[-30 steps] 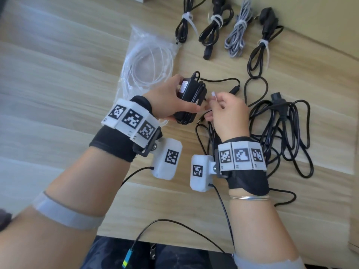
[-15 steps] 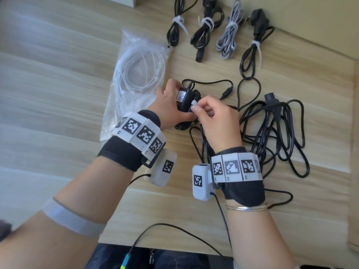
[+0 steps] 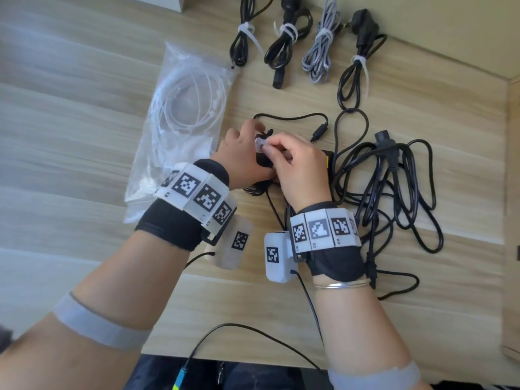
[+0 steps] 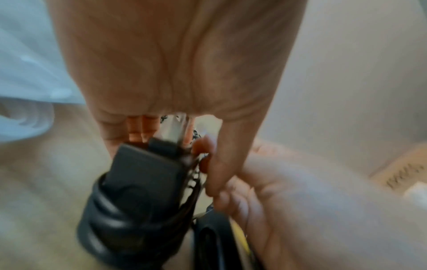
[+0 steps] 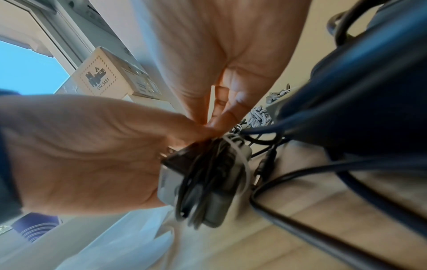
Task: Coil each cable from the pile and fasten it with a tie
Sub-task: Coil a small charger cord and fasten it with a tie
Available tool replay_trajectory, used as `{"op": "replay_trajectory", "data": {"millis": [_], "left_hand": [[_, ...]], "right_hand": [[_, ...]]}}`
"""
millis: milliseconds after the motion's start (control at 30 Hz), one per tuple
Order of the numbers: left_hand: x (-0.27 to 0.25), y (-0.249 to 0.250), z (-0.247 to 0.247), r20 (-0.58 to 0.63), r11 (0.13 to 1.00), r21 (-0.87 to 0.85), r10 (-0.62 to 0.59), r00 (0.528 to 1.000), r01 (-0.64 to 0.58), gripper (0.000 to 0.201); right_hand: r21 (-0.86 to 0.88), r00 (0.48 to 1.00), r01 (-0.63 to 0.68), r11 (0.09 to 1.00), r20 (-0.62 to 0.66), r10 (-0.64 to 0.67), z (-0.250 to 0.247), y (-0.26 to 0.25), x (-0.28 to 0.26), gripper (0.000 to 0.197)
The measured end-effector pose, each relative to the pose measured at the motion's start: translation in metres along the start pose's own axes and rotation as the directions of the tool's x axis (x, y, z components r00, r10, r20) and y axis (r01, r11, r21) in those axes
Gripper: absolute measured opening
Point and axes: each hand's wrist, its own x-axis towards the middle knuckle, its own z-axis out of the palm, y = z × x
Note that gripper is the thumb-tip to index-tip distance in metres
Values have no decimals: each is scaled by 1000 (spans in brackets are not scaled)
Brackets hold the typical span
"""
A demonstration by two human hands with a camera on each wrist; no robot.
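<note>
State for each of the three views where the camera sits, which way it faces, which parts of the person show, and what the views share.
Head: worn on the head, facing forward and down at the table; both forearms, left hand and right hand show.
Left wrist: looks along the left palm at the cable-wrapped black adapter; the right hand shows too.
Right wrist: looks along the right palm at the adapter, circled by a white tie; the left hand shows too.
Shared: all three show the adapter and both hands.
</note>
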Motion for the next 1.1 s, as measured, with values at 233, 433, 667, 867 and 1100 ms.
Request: {"op": "replay_trajectory", "data": {"millis": [233, 433, 667, 867, 1100], "left_hand": [[-4, -1, -24, 55, 980, -183, 94, 994, -83, 41], [-4, -7, -31, 61, 981, -145, 138, 989, -128, 11], [-5, -3, -31, 66, 961, -267, 98, 993, -77, 7], [-3, -3, -32, 117, 964, -262, 82, 990, -49, 10], [0, 0, -31, 65, 975, -206, 93, 994, -78, 7]], "right_hand": [[36, 999, -21, 999, 31, 20, -3, 4, -2, 10], [40, 999, -8, 999, 31, 6, -6, 6, -4, 7], [50, 999, -3, 999, 43, 0, -8, 5, -6, 6], [65, 996, 2, 998, 84, -8, -10, 5, -8, 12], [91, 994, 12, 996, 105, -21, -8, 10, -8, 15]]}}
